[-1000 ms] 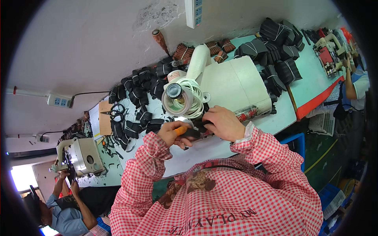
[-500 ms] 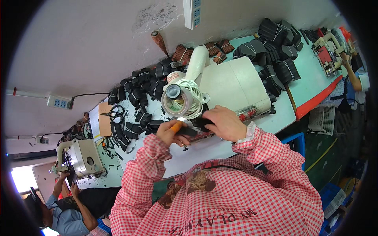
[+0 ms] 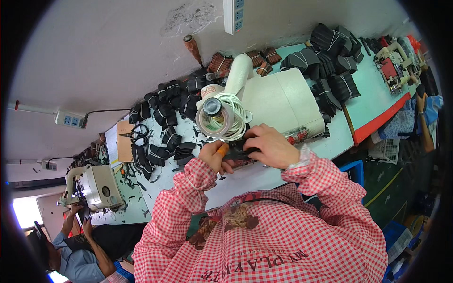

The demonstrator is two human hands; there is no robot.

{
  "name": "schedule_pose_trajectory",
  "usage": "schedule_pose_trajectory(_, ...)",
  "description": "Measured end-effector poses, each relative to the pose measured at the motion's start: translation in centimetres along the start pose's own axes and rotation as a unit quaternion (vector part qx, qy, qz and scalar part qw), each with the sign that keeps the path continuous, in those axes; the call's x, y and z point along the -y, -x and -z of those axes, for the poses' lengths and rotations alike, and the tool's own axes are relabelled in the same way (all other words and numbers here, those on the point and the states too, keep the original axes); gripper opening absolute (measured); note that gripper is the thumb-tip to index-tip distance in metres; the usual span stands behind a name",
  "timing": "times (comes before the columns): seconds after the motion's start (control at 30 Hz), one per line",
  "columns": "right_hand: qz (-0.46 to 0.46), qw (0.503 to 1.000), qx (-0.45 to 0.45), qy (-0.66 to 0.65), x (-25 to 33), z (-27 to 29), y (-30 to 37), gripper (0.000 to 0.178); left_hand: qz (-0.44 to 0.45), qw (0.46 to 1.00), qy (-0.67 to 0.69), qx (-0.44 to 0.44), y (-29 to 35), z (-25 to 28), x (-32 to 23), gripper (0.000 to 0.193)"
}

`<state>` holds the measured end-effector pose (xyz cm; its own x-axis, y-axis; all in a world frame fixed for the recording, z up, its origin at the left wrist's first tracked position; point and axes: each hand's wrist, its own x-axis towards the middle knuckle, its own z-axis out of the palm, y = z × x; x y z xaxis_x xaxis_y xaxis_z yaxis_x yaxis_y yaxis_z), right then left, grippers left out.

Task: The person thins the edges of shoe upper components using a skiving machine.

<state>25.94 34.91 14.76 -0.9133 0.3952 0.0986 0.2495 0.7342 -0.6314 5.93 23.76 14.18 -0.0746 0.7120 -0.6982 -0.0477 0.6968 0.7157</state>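
Black piece (image 3: 234,154) sits at the near side of the cream machine (image 3: 283,96), between the left hand (image 3: 214,158), which pinches it beside an orange finger band (image 3: 222,150), and the right hand (image 3: 271,147), whose fingers curl down against it; whether those grip, I cannot tell

Black scissors (image 3: 134,135), blades over brown card (image 3: 125,152). Socket strip (image 3: 229,16) on wall (image 3: 118,52); socket box (image 3: 71,120) with dark cable farther left. Blue crate (image 3: 362,177) at right, white basket (image 3: 388,150) beyond. Co-worker in light-blue shirt (image 3: 85,264), far left.
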Motion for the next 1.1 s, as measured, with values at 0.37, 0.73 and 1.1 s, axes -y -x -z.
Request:
schedule_pose_trajectory(0.37, -0.013, 0.998, -0.046, -0.039, -0.2, -0.6, -0.3, 0.017, 0.021, 0.999, -0.024, 0.026, -0.2, 0.4, -0.3, 0.027)
schedule_pose_trajectory(0.73, -0.064, 0.997, 0.029, -0.032, 0.1, -0.6, -1.2, 0.021, -0.030, 0.992, -0.115, -0.040, -0.5, -1.5, -0.8, 0.028)
schedule_pose_trajectory(1.1, -0.095, 0.991, -0.011, -0.090, -0.5, 1.0, 0.7, 0.025, -0.022, 0.996, 0.087, -0.008, 0.9, 1.7, 1.5, 0.022)
